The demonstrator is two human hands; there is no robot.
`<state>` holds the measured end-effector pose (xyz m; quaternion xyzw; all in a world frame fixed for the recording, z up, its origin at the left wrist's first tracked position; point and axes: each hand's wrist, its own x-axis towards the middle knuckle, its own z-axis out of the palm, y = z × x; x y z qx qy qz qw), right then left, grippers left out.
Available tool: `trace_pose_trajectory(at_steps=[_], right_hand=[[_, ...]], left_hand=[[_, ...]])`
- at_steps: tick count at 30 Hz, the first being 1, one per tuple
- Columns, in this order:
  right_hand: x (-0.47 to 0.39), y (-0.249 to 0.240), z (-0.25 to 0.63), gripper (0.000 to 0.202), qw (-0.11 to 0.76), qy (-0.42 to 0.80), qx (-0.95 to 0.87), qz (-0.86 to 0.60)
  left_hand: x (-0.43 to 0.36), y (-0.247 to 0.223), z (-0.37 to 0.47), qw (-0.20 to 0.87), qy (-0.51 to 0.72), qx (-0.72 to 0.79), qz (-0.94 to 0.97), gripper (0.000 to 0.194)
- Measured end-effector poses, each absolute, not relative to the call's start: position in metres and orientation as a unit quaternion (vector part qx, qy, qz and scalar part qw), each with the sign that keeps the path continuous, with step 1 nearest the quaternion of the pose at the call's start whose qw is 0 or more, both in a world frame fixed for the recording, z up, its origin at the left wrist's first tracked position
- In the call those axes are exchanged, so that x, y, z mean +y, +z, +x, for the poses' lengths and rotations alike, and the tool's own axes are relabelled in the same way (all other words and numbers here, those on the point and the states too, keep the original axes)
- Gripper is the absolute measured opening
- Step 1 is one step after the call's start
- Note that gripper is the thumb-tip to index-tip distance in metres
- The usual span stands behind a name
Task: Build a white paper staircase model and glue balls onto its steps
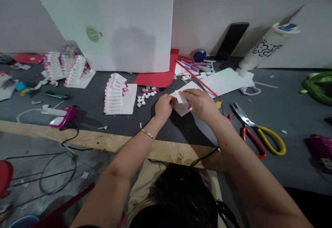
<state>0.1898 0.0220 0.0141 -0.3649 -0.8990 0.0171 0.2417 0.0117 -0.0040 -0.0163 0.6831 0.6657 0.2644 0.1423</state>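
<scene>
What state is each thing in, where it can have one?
White piece: partly covered by fingers
Left hand: fingers curled beside white piece
Right hand: fingers on white piece
Scissors: lying flat, blades slightly apart
Phone: propped up, screen dark
Bottle: standing
Green cutter: lying flat, blade unclear

White card (181, 111), red-and-yellow-handled scissors (248, 122)

- The white tumbler (265, 44) is bearing dark, letter-like marks beside a flower outline; no word is coming through legibly.
- The right-hand magenta device (319, 147) is showing pale marks, too blurred for reading.
</scene>
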Motion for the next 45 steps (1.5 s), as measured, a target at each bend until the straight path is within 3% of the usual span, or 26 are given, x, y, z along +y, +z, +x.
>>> trace_pose_trajectory(at_steps=[28, 36, 45], right_hand=[[0.020, 0.021, 0.189, 0.040, 0.198, 0.003, -0.906, -0.375], [0.014, 0.027, 0.207, 0.064, 0.275, 0.054, -0.856, -0.436], [0.010, 0.025, 0.243, 0.047, 0.196, -0.032, -0.814, -0.546]], left_hand=[[-0.005, -0.020, 0.014, 0.128, 0.290, 0.660, 0.681, 0.019], [-0.003, -0.022, 0.010, 0.144, 0.317, 0.659, 0.667, 0.019], [-0.003, -0.028, 0.004, 0.119, 0.339, 0.657, 0.662, 0.025]])
